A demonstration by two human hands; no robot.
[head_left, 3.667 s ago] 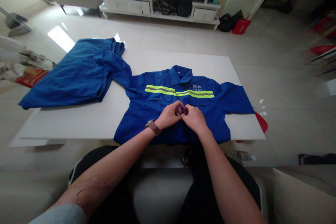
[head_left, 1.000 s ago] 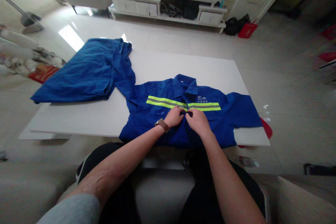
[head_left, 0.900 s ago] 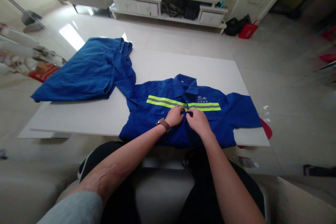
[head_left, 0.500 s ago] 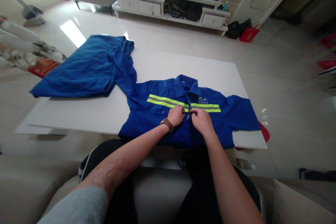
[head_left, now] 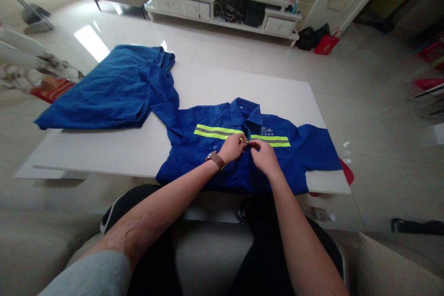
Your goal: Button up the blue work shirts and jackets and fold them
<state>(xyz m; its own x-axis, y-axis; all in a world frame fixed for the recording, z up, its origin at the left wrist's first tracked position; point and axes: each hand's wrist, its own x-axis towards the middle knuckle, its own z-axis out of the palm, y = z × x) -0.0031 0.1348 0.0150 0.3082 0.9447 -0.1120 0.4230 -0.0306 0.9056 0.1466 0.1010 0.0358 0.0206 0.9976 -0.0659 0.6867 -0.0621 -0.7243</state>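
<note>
A blue work jacket with a yellow-and-grey reflective stripe across the chest lies front up on the white table, its collar pointing away from me. My left hand, with a brown-strapped watch on the wrist, pinches the jacket's front edge at the stripe. My right hand pinches the other front edge close beside it. The fingertips of both hands nearly meet at the front opening; whatever small fastening lies between them is hidden. A blue garment, folded and heaped, covers the table's left end, touching the jacket's sleeve.
Beyond the table stands a low white cabinet with small items on top. A red bag and a black bag sit on the floor beside it. A plastic bottle lies below the table's near right edge.
My hands have drawn closer together at the jacket's front opening, the left one rising a little. The front edges there now meet between my fingertips. The view has shifted slightly.
</note>
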